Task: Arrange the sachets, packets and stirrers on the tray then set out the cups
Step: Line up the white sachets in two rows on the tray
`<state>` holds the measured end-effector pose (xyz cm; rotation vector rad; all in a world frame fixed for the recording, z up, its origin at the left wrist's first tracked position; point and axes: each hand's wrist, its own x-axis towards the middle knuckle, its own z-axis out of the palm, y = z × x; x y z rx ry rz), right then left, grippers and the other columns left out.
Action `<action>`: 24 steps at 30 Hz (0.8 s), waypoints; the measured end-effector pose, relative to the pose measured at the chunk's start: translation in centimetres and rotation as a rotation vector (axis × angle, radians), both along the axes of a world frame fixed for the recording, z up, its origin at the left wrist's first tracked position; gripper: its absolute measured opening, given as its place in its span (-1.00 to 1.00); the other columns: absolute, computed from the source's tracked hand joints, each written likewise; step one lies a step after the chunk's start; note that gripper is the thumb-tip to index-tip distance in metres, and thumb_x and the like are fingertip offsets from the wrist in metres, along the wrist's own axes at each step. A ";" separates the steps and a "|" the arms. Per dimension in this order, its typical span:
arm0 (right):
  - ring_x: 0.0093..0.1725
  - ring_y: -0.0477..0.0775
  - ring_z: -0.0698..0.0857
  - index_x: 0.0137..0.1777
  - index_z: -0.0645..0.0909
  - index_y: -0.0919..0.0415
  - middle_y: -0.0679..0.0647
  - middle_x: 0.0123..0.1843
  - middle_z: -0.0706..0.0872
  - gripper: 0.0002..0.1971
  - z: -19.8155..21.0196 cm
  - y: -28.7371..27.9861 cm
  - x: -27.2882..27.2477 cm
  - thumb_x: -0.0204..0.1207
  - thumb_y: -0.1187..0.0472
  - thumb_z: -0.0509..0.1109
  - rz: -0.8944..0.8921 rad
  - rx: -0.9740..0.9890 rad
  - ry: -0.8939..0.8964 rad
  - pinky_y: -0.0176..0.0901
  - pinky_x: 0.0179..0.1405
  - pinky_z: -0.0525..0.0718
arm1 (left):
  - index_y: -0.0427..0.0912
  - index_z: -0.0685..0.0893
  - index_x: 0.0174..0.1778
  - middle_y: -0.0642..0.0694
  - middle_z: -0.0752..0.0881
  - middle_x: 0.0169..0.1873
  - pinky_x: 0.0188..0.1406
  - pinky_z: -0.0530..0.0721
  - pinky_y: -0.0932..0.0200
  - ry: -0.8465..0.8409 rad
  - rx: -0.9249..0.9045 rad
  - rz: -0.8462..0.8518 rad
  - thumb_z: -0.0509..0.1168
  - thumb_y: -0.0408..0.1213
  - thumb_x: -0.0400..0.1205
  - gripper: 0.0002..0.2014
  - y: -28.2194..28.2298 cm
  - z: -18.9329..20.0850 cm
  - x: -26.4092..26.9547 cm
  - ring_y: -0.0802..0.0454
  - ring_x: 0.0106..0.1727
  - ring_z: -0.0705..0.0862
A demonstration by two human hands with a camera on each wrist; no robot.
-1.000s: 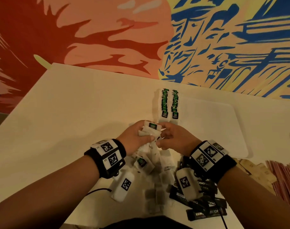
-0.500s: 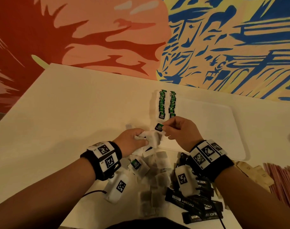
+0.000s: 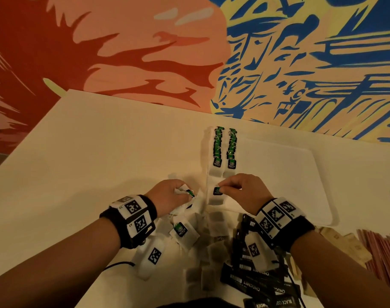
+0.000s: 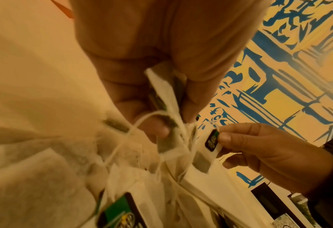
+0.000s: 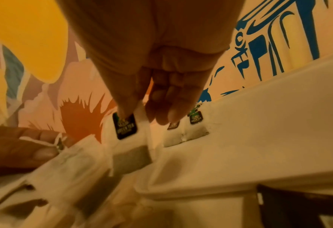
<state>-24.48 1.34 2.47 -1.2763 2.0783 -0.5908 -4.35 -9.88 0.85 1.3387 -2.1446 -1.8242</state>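
Note:
A white tray [image 3: 300, 178] lies on the table with two rows of green-tagged tea bags [image 3: 224, 147] along its left side. My right hand [image 3: 238, 190] pinches one tea bag [image 3: 217, 194] by its green tag [image 5: 125, 126], at the tray's near left corner, below the rows. My left hand [image 3: 169, 194] grips a bunch of tea bags [image 4: 169, 117] with tangled strings just left of the tray. A heap of loose tea bags [image 3: 202, 241] lies between my wrists.
Black sachets [image 3: 254, 283] lie in a pile under my right wrist. Brown packets [image 3: 345, 243] and red stirrers [image 3: 380, 252] sit at the right edge. A painted wall [image 3: 189, 52] stands behind the white table [image 3: 89, 152].
My right hand pulled one tea bag away from the bunch and carried it forward onto the tray. My left hand moved slightly left, keeping hold of the bunch.

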 end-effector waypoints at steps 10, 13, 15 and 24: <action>-0.07 -0.23 0.67 0.00 0.73 -0.06 -0.22 -0.14 0.72 -0.88 -1.6 -2.0 -1.7 0.54 0.16 0.42 -0.022 0.052 -0.029 -0.49 -0.07 0.49 | -0.05 0.72 -0.20 -0.03 0.69 -0.35 -0.43 0.53 0.32 -0.020 -0.044 0.044 0.40 -0.27 0.54 -0.97 -1.5 0.4 -0.6 0.08 -0.41 0.58; -0.04 -0.20 0.67 0.03 0.73 -0.04 -0.21 -0.13 0.71 -0.87 -2.0 -3.0 -2.2 0.55 0.16 0.41 -0.004 0.072 -0.018 -0.36 0.05 0.55 | -0.04 0.73 -0.20 -0.03 0.73 -0.25 -0.37 0.55 0.32 -0.005 -0.035 0.053 0.39 -0.28 0.54 -0.95 -1.7 0.4 -1.1 0.09 -0.33 0.61; -0.03 -0.17 0.67 0.04 0.74 -0.03 -0.19 -0.12 0.71 -0.87 -2.3 -3.8 -2.7 0.55 0.15 0.41 -0.020 0.076 0.007 -0.30 0.10 0.57 | -0.03 0.72 -0.22 0.01 0.72 -0.24 -0.36 0.55 0.36 -0.001 -0.041 0.049 0.38 -0.30 0.54 -0.93 -1.7 0.4 -1.4 0.14 -0.31 0.61; -0.06 -0.10 0.66 0.05 0.72 0.00 -0.11 -0.14 0.71 -0.86 -2.6 -6.6 -4.2 0.57 0.20 0.38 -0.085 0.056 0.039 -0.29 0.00 0.56 | -0.10 0.70 -0.20 0.10 0.63 -0.40 -0.56 0.43 0.49 -0.004 -0.039 0.042 0.35 -0.36 0.55 -0.92 -2.2 0.6 -2.3 0.31 -0.51 0.50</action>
